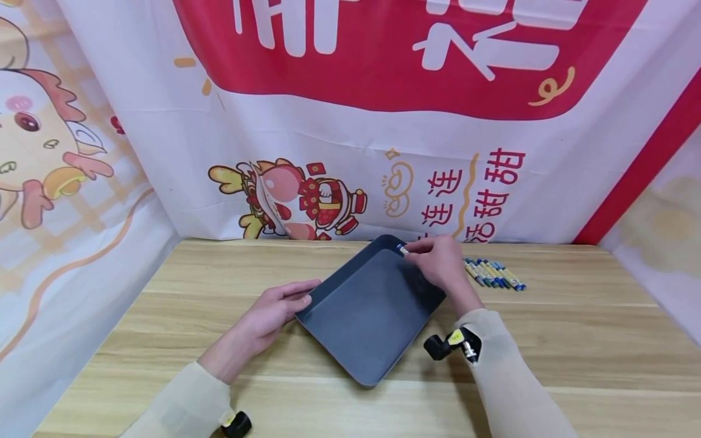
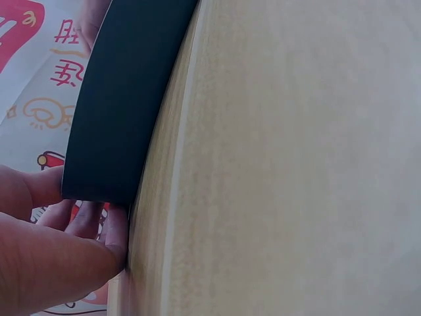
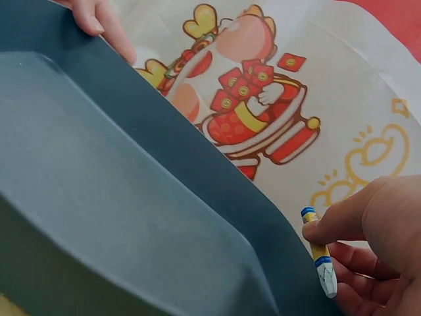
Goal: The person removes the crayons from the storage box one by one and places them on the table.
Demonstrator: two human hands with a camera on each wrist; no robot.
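Observation:
A dark grey rectangular tray [image 1: 372, 316] sits at an angle over the wooden table. My left hand [image 1: 276, 310] grips its left corner, with the thumb at the rim and the fingers along the outer wall, as the left wrist view shows close up. At the tray's far corner, my right hand [image 1: 440, 261] pinches a white-tipped crayon [image 3: 321, 253] between thumb and fingers. That crayon has a yellow wrapper with blue bands and overlaps the tray's rim in the right wrist view. Part of the far right wall is hidden behind the right hand.
Several crayons [image 1: 495, 274] with yellow wrappers and mostly blue or green ends lie side by side, right of the tray. The wooden table [image 1: 569, 347] meets a printed cloth backdrop [image 1: 339, 128] at its far edge. Cloth also hangs at both sides.

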